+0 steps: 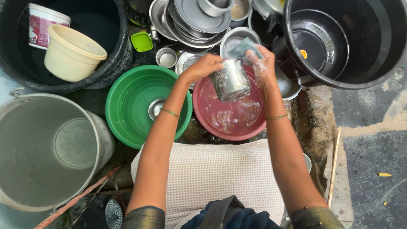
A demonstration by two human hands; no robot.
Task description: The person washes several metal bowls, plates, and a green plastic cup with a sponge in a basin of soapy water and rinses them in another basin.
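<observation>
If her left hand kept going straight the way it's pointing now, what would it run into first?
The left hand already grips the steel cup and points toward the right hand, which holds a scrub pad. Going straight on, it would likely meet that hand first, though depth is hard to judge from above.

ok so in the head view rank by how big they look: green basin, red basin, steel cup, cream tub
1. green basin
2. red basin, close to the green; partly hidden, so unsure
3. cream tub
4. steel cup, held by left hand and right hand
</observation>
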